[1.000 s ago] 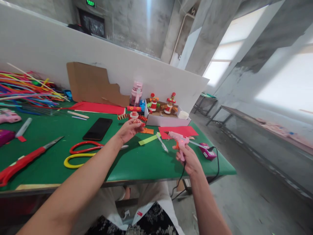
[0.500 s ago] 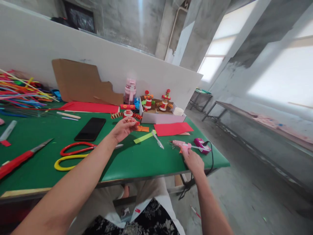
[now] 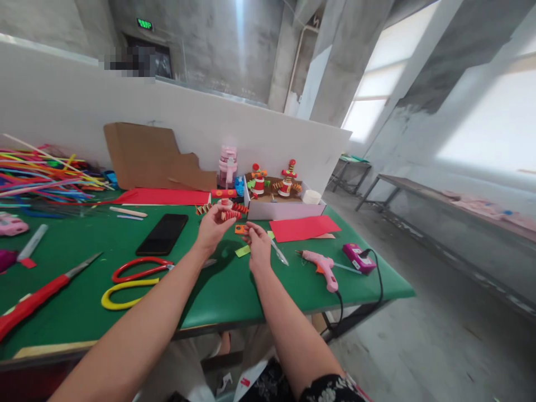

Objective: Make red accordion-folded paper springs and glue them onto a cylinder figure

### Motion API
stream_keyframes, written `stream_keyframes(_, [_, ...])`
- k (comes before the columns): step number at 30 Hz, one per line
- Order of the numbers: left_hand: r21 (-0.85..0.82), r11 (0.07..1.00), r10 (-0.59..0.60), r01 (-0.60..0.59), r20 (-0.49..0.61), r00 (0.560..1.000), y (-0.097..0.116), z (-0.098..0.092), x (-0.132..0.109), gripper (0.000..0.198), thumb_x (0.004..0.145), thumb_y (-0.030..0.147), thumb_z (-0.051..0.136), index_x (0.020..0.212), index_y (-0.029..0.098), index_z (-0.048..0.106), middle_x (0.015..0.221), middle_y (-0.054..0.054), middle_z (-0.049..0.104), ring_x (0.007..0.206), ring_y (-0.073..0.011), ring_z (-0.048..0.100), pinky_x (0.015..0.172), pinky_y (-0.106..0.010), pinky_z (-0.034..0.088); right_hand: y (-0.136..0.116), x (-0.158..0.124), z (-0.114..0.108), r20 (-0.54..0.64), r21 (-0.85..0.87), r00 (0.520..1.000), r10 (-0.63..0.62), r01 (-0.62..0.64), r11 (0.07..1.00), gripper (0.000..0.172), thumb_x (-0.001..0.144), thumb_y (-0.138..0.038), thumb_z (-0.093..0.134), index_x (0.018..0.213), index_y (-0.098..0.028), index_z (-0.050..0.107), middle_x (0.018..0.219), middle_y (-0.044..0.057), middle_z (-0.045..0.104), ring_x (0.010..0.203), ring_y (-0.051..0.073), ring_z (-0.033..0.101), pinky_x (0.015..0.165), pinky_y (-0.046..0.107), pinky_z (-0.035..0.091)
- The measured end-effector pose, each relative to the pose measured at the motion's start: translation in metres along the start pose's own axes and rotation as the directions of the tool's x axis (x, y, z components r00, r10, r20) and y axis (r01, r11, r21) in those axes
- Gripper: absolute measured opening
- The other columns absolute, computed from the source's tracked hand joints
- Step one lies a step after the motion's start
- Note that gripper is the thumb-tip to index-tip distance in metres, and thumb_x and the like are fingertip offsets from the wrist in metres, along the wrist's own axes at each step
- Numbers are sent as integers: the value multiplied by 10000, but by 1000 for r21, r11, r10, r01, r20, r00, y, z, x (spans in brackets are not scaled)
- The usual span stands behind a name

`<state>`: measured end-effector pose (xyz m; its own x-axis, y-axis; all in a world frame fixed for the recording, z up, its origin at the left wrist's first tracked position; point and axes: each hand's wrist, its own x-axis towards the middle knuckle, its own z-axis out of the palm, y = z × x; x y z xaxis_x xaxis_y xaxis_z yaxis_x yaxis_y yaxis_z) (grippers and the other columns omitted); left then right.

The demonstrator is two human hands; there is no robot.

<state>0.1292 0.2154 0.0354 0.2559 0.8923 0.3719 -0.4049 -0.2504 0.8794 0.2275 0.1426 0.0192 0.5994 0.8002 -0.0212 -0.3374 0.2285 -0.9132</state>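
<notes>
My left hand [image 3: 211,230] pinches a small red pleated paper piece [image 3: 233,215]. Just behind it on the table is a red-and-white paper figure [image 3: 225,203] with folded arms, partly hidden by the fingers. My right hand [image 3: 258,245] has its fingertips closed on the edge of an orange paper piece [image 3: 240,229] with dark spots. Beneath and beside the right hand lie a yellow-green paper strip [image 3: 242,252] and a clear pen [image 3: 280,254]. A pink hot glue gun [image 3: 320,264] rests on the table to the right, held by neither hand.
On the green table [image 3: 226,296] are scissors with red and yellow handles [image 3: 129,285], red-handled scissors [image 3: 46,287], a black phone [image 3: 162,234], and red paper [image 3: 305,228]. A box [image 3: 285,210] with two finished paper figures stands behind. The glue gun's cord hangs over the front edge.
My right hand has let go of the glue gun, leaving it on the table, and moved left to the orange paper piece. My left hand still holds the pleated paper. The view has shifted slightly.
</notes>
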Motion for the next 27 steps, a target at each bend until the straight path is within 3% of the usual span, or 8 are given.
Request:
stream_keyframes(9, [283, 949, 113, -138, 102, 988, -7, -4, -2, 273, 631, 292, 745, 832, 196, 587, 790, 6, 629, 730, -148, 582, 745, -283, 468, 5, 3, -11, 88, 57, 983, 159, -165, 985, 205, 700, -102, 601, 798, -215, 741, 872, 9, 727, 644, 88, 576, 611, 204, 476])
stream_keyframes(13, [384, 909, 129, -163, 112, 985, -8, -6, -3, 245, 630, 284, 734, 814, 202, 596, 736, 21, 598, 676, -139, 543, 682, -257, 436, 6, 5, -9, 95, 87, 980, 173, -182, 979, 218, 689, -85, 604, 787, -222, 744, 859, 3, 740, 649, 93, 584, 586, 192, 476])
stream_keyframes(19, [379, 913, 95, -149, 156, 983, -8, -5, -5, 257, 649, 307, 731, 836, 199, 592, 775, 6, 633, 703, -149, 579, 695, -265, 449, 11, 7, -11, 117, 134, 976, 182, -197, 971, 199, 691, -78, 606, 777, -208, 730, 819, 8, 735, 681, 110, 604, 584, 193, 471])
stream_keyframes(27, [346, 930, 65, -121, 169, 983, -6, -3, -7, 285, 623, 318, 753, 822, 195, 591, 795, -7, 655, 738, -163, 608, 718, -279, 470, 13, 11, -13, 129, 70, 980, 152, -162, 984, 154, 712, -115, 623, 789, -207, 719, 835, 14, 740, 705, 125, 625, 632, 227, 485])
